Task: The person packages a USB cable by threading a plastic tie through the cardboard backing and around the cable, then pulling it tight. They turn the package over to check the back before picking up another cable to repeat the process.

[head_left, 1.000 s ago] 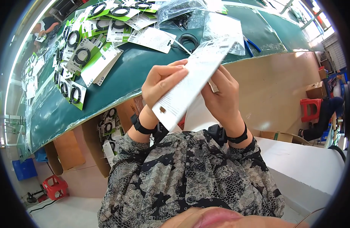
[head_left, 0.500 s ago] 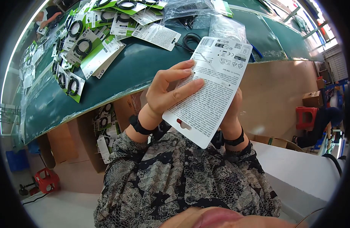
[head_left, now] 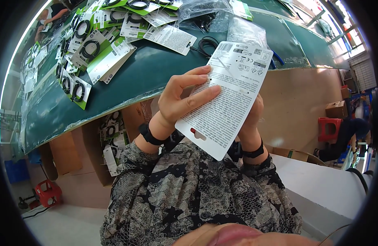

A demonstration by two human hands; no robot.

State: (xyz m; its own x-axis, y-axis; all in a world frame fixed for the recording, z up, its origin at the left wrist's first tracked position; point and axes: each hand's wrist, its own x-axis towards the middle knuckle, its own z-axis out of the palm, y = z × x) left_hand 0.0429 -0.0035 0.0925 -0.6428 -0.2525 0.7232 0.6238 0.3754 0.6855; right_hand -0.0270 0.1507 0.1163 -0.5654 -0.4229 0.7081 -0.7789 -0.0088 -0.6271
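Note:
I hold a white cardboard packaging card (head_left: 232, 104) tilted in front of me, its densely printed back facing up and its hang hole at the lower end. My left hand (head_left: 172, 98) grips the left edge, with two fingers lying across the printed face. At the right edge, my right hand (head_left: 253, 117) supports the card from behind; its fingers are mostly hidden there. Whatever is on the card's other side is out of sight. Just beyond its top lie a coiled black cable (head_left: 207, 45) and a clear plastic bag (head_left: 247, 32).
Carded black cables (head_left: 89, 49) lie heaped on the green table (head_left: 127, 86), at the back left. A cardboard box (head_left: 94, 151) under the edge holds more cards. A white surface (head_left: 320, 180) stands at my right. Red stools (head_left: 329, 129) and other people are farther off.
My hands and the card stay almost in place. The view has shifted very slightly, and the person at the far left has moved an arm a little.

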